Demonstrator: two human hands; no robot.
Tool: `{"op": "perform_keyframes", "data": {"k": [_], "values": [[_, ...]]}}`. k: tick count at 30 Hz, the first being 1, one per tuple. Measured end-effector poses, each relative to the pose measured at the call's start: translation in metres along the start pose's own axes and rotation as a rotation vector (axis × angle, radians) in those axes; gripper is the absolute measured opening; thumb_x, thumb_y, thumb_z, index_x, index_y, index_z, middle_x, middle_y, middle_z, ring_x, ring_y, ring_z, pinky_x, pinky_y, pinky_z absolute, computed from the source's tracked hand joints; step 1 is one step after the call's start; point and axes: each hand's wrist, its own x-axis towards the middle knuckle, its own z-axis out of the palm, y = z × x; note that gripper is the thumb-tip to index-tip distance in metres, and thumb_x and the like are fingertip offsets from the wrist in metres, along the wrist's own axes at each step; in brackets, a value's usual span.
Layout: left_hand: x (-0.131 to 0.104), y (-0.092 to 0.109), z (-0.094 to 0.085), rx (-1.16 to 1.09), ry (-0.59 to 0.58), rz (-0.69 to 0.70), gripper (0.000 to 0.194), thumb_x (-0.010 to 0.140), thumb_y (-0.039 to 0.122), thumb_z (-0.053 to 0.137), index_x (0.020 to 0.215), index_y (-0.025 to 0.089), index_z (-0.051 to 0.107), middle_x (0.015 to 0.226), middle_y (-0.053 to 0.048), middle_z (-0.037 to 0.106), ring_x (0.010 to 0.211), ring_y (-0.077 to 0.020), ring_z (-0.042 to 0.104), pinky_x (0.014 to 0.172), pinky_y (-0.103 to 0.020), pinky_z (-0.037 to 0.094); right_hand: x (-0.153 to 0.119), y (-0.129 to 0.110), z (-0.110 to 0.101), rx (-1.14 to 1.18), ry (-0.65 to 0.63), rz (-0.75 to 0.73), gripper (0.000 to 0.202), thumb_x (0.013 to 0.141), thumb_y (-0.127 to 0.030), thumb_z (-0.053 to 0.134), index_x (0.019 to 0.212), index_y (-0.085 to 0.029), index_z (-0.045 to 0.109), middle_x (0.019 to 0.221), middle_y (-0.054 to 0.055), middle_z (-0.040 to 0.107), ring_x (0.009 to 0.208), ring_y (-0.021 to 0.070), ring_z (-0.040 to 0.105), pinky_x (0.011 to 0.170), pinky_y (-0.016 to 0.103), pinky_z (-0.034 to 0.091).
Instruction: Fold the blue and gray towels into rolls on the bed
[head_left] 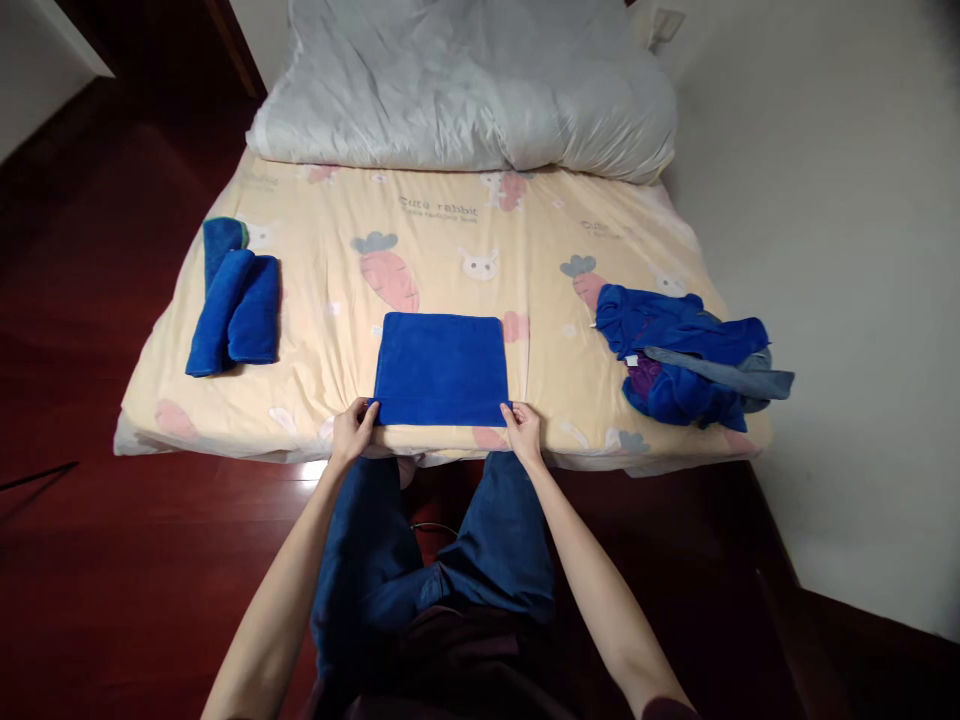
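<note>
Fingers (370,411) of left hand (353,431) and right hand (524,431) pinch blue cloth (442,362) near its front corners, as if keeping it straight | rolled cloths (217,322) left, apart | crumpled pile (679,340) right, layers indistinct

1. Shows grey quilt (465,90) bunched across far part of yellow sheet (307,225).
2. Has carrot prints (390,282), rabbit prints (480,265) on sheet.
3. Has pale fixture (666,25) on wall (840,250), upper right.
4. Has dark red floor (150,560).
</note>
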Motion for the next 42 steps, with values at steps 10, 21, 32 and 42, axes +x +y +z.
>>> {"op": "perform_keyframes", "data": {"k": [10, 21, 32, 42], "values": [[0.009, -0.01, -0.005, 0.023, -0.016, 0.007, 0.041, 0.092, 0.057, 0.051, 0.098, 0.021, 0.07, 0.085, -0.004, 0.075, 0.078, -0.0208, 0.07, 0.068, -0.026, 0.047, 0.001, -0.002, 0.005, -0.081, 0.048, 0.01, 0.052, 0.079, -0.067, 0.065, 0.083, -0.016, 0.066, 0.062, 0.002, 0.061, 0.055, 0.0146, 0.053, 0.053, 0.027, 0.045], [0.011, -0.017, -0.002, 0.109, -0.005, 0.01, 0.042, 0.093, 0.058, 0.049, 0.104, 0.023, 0.069, 0.089, -0.006, 0.078, 0.08, -0.0227, 0.073, 0.069, -0.027, 0.048, 0.006, 0.002, 0.004, -0.124, 0.086, 0.022, 0.049, 0.075, -0.065, 0.069, 0.079, -0.017, 0.067, 0.065, 0.005, 0.067, 0.06, 0.0177, 0.061, 0.059, 0.029, 0.051], [0.016, -0.004, 0.003, 0.368, 0.02, -0.002, 0.033, 0.096, 0.051, 0.049, 0.108, 0.025, 0.065, 0.085, -0.008, 0.076, 0.073, -0.0272, 0.071, 0.061, -0.03, 0.041, 0.022, 0.001, 0.0, -0.314, 0.139, 0.047, 0.043, 0.071, -0.062, 0.071, 0.064, -0.02, 0.065, 0.057, 0.005, 0.068, 0.059, 0.021, 0.064, 0.057, 0.029, 0.049], [-0.023, 0.006, -0.004, 0.311, -0.088, 0.558, 0.043, 0.098, 0.028, 0.048, 0.141, 0.025, 0.053, 0.152, -0.009, 0.049, 0.144, -0.0273, 0.041, 0.116, -0.046, 0.036, -0.028, -0.023, -0.019, -0.462, 0.015, -0.46, 0.031, 0.094, -0.031, 0.058, 0.122, -0.021, 0.066, 0.123, 0.013, 0.07, 0.116, 0.0261, 0.065, 0.102, 0.044, 0.05]]}}
